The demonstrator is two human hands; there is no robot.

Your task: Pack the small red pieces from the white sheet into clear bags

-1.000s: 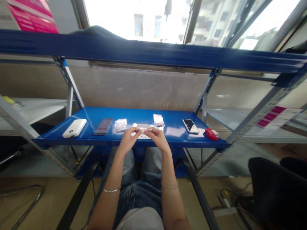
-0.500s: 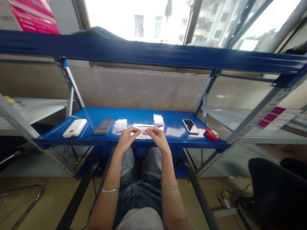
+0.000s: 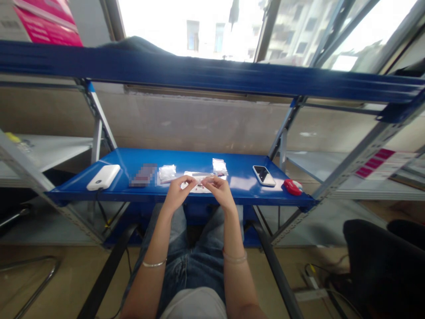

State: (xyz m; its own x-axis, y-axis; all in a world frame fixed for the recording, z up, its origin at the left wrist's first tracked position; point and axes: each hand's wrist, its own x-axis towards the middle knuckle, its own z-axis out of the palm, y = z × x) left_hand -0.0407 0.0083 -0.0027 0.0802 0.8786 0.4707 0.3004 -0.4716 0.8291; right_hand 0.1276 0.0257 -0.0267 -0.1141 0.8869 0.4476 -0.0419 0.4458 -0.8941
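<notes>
My left hand (image 3: 179, 191) and my right hand (image 3: 219, 189) meet fingertip to fingertip just above a white sheet (image 3: 189, 174) near the front edge of the blue shelf. Each hand is closed in a pinch. Whatever lies between the fingertips is too small to make out. A few tiny dark bits rest on the sheet below the fingers. Beside my left hand is a clear plastic bag (image 3: 167, 173) with pale contents. Behind my right hand lies another small clear bag (image 3: 219, 166).
On the blue shelf (image 3: 239, 161) are a white power bank (image 3: 103, 177) with a black cable at left, a blurred-out dark rectangle (image 3: 143, 175), a phone (image 3: 264, 175) and a red-and-white object (image 3: 292, 186) at right. A blue beam (image 3: 212, 75) crosses above.
My left hand has shifted slightly to the right, toward my right hand. My knees have moved apart. The things on the shelf have stayed in place.
</notes>
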